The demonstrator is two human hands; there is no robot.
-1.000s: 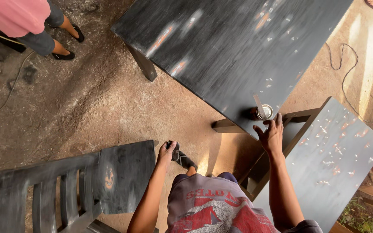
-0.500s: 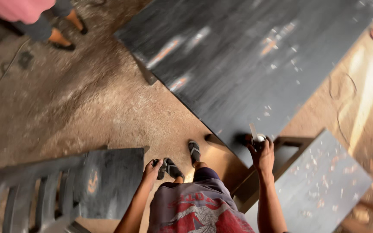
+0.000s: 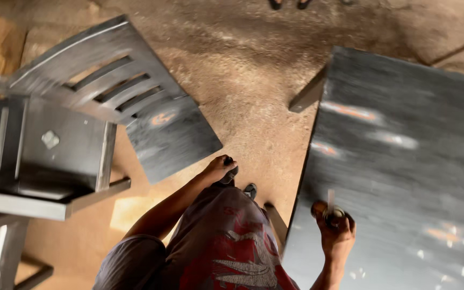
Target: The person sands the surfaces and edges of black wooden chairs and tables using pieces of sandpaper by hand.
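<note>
Hands first: your right hand sits lower right of centre, fingers wrapped closed around a small round container with a thin stick poking up out of it. It's held over the near corner of the dark painted tabletop that fills the right half of the frame. Your left hand is centre frame, curled loosely beside your knee, touching something small and dark; can't tell what it is or whether you actually have hold of it. Dark painted chair lies tipped at upper left, seat panel pointing toward your left hand, close but apart. Second dark chair at left edge, touching the first. Bare dirt floor between chairs and tabletop. Another person's feet at top edge.
</note>
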